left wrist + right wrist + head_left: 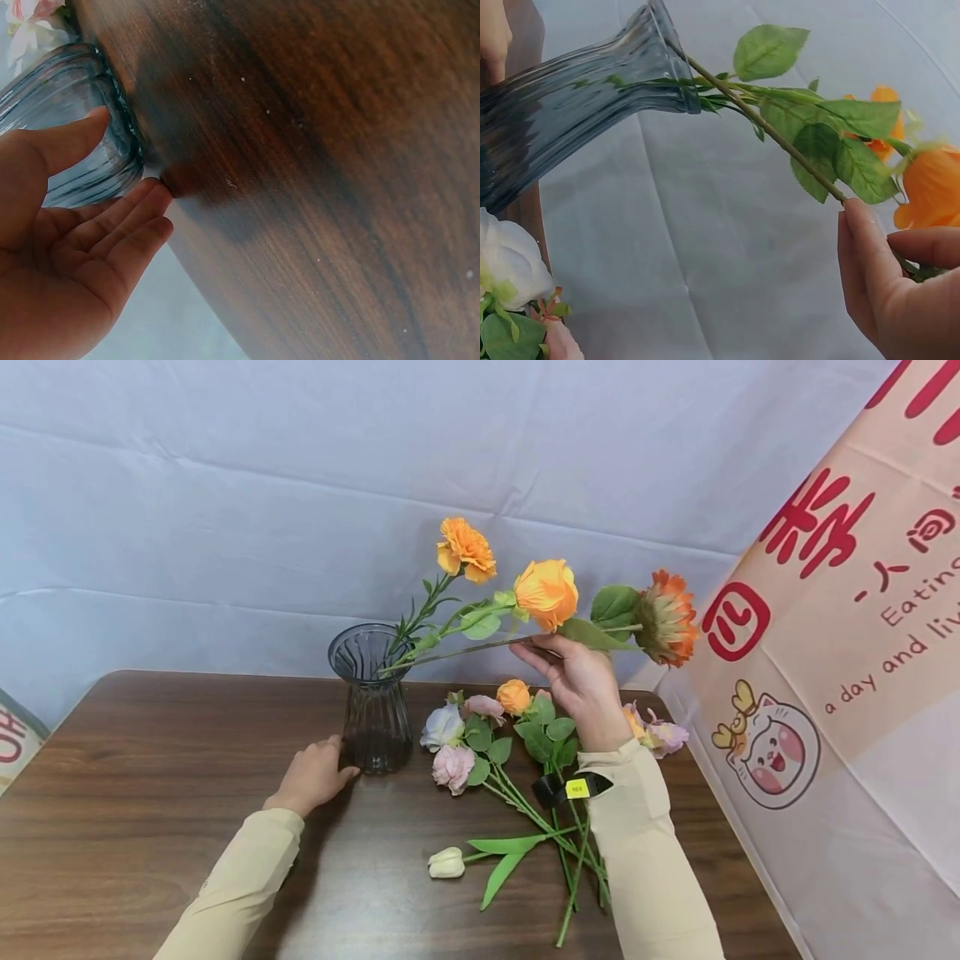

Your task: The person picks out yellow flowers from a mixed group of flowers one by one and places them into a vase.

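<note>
A dark ribbed glass vase [372, 702] stands on the brown wooden table [150, 793]. It holds an orange carnation [466, 548] and an orange rose [546, 593]. My left hand [315, 772] rests at the vase's foot; its thumb touches the glass [67, 127] and its straight fingers [127, 217] lie against the base. My right hand [577, 681] is raised to the vase's right and pinches the long stem [780, 142] of an orange daisy-like flower [667, 618]. The stem lies almost level, and its lower end is inside the vase mouth [667, 67].
Loose stems lie on the table right of the vase: white, pink and orange blooms [480, 735] and a white tulip [447, 862] nearer me. A printed banner [840, 652] hangs along the table's right edge. A pale cloth backdrop [225, 510] stands behind.
</note>
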{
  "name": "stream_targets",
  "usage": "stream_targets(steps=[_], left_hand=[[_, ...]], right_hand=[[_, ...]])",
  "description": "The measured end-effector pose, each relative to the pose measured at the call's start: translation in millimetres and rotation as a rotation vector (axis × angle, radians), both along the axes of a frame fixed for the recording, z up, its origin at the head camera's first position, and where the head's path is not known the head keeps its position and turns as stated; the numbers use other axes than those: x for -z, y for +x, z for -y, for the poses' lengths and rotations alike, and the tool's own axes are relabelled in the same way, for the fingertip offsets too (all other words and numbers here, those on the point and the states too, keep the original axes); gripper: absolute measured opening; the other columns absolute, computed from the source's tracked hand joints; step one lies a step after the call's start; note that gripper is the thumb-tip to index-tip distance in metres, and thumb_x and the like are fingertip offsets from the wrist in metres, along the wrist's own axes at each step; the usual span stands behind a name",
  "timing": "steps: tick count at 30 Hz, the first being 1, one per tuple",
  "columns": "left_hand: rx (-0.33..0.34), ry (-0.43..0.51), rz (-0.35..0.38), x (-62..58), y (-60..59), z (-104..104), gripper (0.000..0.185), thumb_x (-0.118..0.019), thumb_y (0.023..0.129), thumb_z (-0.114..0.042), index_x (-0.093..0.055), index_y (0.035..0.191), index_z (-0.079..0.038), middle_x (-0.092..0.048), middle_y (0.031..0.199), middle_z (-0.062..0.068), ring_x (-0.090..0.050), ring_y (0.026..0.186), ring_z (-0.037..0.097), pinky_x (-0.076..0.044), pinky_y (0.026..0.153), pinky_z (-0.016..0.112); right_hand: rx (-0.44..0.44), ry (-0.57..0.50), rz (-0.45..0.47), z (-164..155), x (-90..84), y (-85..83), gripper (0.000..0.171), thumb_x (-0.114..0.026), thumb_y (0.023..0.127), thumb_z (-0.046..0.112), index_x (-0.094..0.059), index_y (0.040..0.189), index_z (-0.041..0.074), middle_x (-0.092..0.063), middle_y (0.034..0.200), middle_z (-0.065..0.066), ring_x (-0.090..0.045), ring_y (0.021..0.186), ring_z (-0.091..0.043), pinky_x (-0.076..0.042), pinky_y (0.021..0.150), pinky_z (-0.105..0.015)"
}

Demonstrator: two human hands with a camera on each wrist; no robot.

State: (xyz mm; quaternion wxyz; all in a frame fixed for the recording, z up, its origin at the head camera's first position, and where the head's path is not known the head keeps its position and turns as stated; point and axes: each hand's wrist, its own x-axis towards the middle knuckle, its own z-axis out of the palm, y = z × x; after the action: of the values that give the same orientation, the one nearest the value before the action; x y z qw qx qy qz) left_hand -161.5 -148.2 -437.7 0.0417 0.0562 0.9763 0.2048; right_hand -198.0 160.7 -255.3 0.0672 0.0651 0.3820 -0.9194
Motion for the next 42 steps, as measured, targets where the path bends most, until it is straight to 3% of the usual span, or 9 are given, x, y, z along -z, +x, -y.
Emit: stream_targets(steps=[7,10,13,16,21,28,32,35,42], left_hand=[[-0.001,-0.004,-0.008,0.0,0.5,0,0.057,-0.065,0.084,-0.021,-0.044,0.119,0.019,-0.053,0.109,0.036,-0.053,0.098,0.049,-0.044,0.081,0.055],[-0.001,-0.008,-0.006,-0.1,0.9,-1,0.058,-0.065,0.085,-0.021,-0.043,0.120,0.019,-0.052,0.111,0.036,-0.052,0.098,0.049,-0.044,0.082,0.055],[0.000,-0.011,-0.003,-0.4,0.9,-1,0.058,-0.065,0.085,-0.021,-0.043,0.120,0.019,-0.052,0.111,0.036,-0.052,0.099,0.049,-0.043,0.083,0.056],[0.000,-0.017,0.001,-1.2,1.2,-2,0.057,-0.065,0.085,-0.021,-0.043,0.120,0.019,-0.053,0.110,0.036,-0.052,0.099,0.049,-0.043,0.083,0.056],[-0.003,-0.020,0.002,-2.2,1.9,-2,0.057,-0.066,0.084,-0.021,-0.044,0.119,0.018,-0.054,0.108,0.035,-0.053,0.098,0.048,-0.043,0.081,0.055],[-0.006,-0.010,-0.003,-2.6,2.1,-3,0.055,-0.066,0.084,-0.020,-0.045,0.118,0.018,-0.055,0.107,0.035,-0.054,0.096,0.048,-0.045,0.080,0.055],[-0.004,-0.009,-0.002,-2.6,2.2,-3,0.056,-0.066,0.084,-0.020,-0.044,0.119,0.019,-0.054,0.108,0.035,-0.054,0.096,0.048,-0.045,0.080,0.055],[-0.002,-0.014,-0.004,-3.0,2.1,-3,0.056,-0.065,0.085,-0.020,-0.044,0.119,0.019,-0.054,0.108,0.036,-0.054,0.096,0.048,-0.045,0.080,0.055],[-0.005,-0.015,0.014,-4.7,3.7,-3,0.056,-0.065,0.085,-0.020,-0.043,0.119,0.019,-0.054,0.107,0.035,-0.054,0.096,0.048,-0.045,0.080,0.055]], right_hand=[[0.008,0.034,-0.037,9,2.7,-0.8,0.020,-0.040,0.086,-0.019,-0.059,0.081,-0.012,-0.048,0.088,-0.021,-0.063,0.080,-0.034,-0.049,0.085,-0.039],[0.013,0.064,-0.047,12,4.6,-0.1,0.020,-0.040,0.086,-0.018,-0.053,0.101,-0.012,-0.049,0.087,-0.021,-0.064,0.080,-0.032,-0.049,0.085,-0.037],[0.012,0.083,-0.056,15,6.8,0.8,0.038,-0.040,0.087,-0.018,-0.042,0.124,-0.007,-0.047,0.089,-0.020,-0.064,0.079,-0.030,-0.049,0.086,-0.036],[0.012,0.080,-0.064,18,8.3,1.7,0.050,-0.040,0.086,-0.019,-0.035,0.134,-0.004,-0.046,0.090,-0.020,-0.064,0.079,-0.029,-0.049,0.086,-0.036],[0.020,0.120,-0.083,23,8.4,2.0,0.044,-0.041,0.086,-0.019,-0.037,0.129,-0.010,-0.048,0.089,-0.021,-0.065,0.081,-0.028,-0.049,0.084,-0.034],[0.012,0.201,-0.101,31,7.8,2.0,0.037,-0.042,0.087,-0.018,-0.045,0.123,-0.010,-0.050,0.100,-0.020,-0.055,0.107,-0.035,-0.049,0.085,-0.033],[0.028,0.241,-0.100,34,7.6,2.6,0.018,-0.045,0.087,-0.016,-0.057,0.098,-0.009,-0.054,0.086,-0.018,-0.064,0.090,-0.031,-0.050,0.084,-0.033],[0.017,0.291,-0.104,35,7.1,3.6,0.015,-0.048,0.088,-0.013,-0.061,0.087,-0.005,-0.058,0.080,-0.016,-0.068,0.077,-0.024,-0.049,0.085,-0.033],[-0.044,0.463,-0.101,36,4.9,7.1,0.025,-0.048,0.093,-0.001,-0.055,0.114,-0.012,-0.060,0.096,-0.014,-0.067,0.080,-0.016,-0.043,0.092,-0.024]])
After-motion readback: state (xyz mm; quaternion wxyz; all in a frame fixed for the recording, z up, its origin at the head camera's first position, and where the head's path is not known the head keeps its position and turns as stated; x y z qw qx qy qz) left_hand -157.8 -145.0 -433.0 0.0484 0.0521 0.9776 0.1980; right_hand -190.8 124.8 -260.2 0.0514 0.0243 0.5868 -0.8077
